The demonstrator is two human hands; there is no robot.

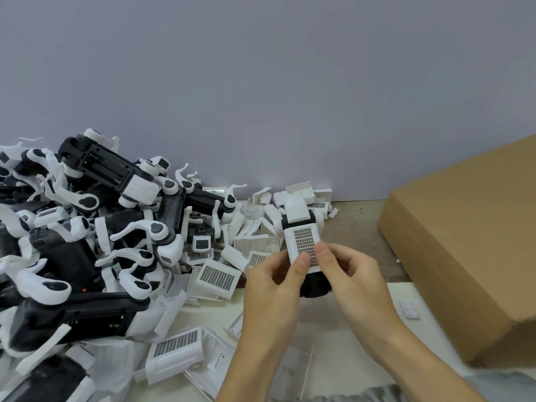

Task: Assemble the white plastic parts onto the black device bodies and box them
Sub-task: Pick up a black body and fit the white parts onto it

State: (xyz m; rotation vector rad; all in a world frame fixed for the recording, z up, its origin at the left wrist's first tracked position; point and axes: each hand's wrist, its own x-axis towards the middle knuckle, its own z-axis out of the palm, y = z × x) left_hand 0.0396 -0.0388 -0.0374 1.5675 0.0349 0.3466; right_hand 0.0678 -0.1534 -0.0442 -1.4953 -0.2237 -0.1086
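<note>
Both hands, left (272,281) and right (352,274), are pinched, thumbs together, on a white grille cover (303,246) over a black body (314,284).

Two bare hands and forearms are seen.
A grey sleeve (374,394) is worn; left hand (269,285), right hand (351,274).

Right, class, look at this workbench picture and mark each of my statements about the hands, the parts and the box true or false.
1. Both hands, left hand and right hand, hold the same device. True.
2. The white grille cover faces up under the thumbs. True.
3. The cardboard box sits to the person's left. False: it is on the right.
4. The pile of devices lies inside the box. False: it lies on the table, left of the hands.
</note>
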